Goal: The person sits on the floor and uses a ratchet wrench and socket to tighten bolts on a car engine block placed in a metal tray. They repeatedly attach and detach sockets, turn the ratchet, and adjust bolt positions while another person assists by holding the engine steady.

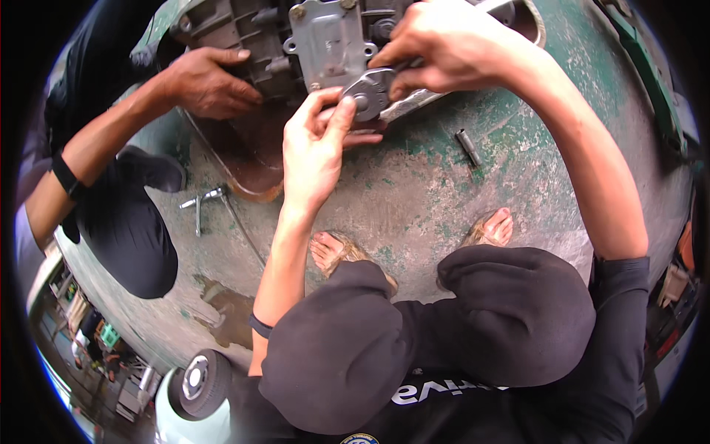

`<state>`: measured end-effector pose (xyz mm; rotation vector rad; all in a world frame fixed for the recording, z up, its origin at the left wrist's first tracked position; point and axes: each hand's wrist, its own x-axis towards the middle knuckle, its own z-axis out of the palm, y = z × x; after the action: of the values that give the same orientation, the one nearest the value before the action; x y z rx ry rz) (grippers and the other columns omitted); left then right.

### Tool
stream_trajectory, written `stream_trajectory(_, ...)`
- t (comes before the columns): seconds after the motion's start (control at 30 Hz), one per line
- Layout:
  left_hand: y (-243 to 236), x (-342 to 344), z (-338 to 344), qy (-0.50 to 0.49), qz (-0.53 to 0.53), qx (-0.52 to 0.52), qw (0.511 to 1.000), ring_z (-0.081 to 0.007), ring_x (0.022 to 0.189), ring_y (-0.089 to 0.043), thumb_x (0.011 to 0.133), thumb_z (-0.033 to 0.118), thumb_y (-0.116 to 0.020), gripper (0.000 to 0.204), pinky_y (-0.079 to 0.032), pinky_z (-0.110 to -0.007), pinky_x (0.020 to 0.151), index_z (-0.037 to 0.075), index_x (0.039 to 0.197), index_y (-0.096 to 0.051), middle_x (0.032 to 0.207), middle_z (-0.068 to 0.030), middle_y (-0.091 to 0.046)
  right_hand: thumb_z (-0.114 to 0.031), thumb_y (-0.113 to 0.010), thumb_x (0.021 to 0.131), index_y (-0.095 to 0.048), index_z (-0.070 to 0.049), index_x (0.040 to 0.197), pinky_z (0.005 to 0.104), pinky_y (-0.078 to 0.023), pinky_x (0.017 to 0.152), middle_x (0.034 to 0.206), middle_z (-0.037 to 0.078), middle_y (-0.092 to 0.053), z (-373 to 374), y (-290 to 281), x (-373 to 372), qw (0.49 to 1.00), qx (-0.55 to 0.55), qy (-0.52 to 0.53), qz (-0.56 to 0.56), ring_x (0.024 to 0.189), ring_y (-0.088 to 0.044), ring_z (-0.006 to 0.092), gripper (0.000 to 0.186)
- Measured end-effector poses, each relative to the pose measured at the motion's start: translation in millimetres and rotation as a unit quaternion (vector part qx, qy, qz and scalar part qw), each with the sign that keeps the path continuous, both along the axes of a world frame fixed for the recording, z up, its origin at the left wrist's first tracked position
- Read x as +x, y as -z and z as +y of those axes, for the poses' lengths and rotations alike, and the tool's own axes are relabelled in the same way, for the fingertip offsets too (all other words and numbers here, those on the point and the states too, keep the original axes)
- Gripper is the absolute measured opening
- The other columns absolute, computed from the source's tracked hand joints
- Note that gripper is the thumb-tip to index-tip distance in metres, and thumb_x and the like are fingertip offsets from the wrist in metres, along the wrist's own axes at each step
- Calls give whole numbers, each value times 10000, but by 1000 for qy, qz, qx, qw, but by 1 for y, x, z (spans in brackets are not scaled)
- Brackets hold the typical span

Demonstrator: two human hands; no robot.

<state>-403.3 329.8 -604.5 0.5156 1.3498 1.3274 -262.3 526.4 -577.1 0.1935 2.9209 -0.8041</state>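
A dark metal bracket with a round boss [367, 95] is between my two hands. My left hand [314, 148] pinches its rounded end, the thumb pressed on top. From the other side, the fingers of my right hand [452, 50] close on its far end. Just beyond it stands a dirty metal gearbox casing [259, 48] with a bright cover plate [328, 46] bolted on. The casing sits in a rusty-edged metal tray [251, 157]. At the left, a co-worker's hand [211, 85] rests on the casing.
A long socket [468, 148] lies on the worn green floor, right of my hands. Near the tray's left corner lies a chrome wrench handle [203, 198]. A co-worker's dark-clothed leg [133, 237] is at the left. A wheel [198, 383] stands at the lower left.
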Motion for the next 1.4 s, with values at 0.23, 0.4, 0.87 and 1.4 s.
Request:
stream_trajectory(0.23, -9, -5, 7, 19, 40, -20, 999, -176, 852, -693, 997, 159, -588, 294, -620, -323, 719, -82, 1164, -574, 979, -152, -701, -284, -743, 829, -700, -80, 1127, 384, -537, 561, 780, 108, -690, -92, 22, 25, 956, 20, 247, 159, 630, -676, 283, 364)
stream_trajectory(0.4, -9, -9, 5, 17, 13, -19, 1000, -179, 873, -690, 992, 158, -595, 305, -620, -319, 723, -93, 1165, -572, 966, -149, -699, -275, -745, 836, -659, -4, 1139, 369, -538, 505, 703, 153, -662, -103, 33, 21, 940, 16, 272, 206, 568, -671, 263, 416)
stream_trajectory(0.87, -12, -4, 3, 7, 66, -47, 997, -162, 881, -689, 979, 111, -607, 275, -617, -315, 754, -99, 1156, -605, 1033, -149, -697, -220, -769, 826, -668, -14, 1132, 337, -532, 523, 754, 139, -676, -124, 42, 29, 900, -99, 324, 274, 601, -679, 260, 383)
stream_trajectory(1.4, 0, 3, -8, -5, 42, -20, 999, -157, 940, -663, 1004, 171, -578, 320, -596, -327, 795, -65, 1221, -575, 1030, -124, -695, -311, -805, 754, -729, -74, 1029, 343, -504, 518, 705, 85, -651, -80, 24, 37, 949, -40, 283, 130, 581, -653, 256, 371)
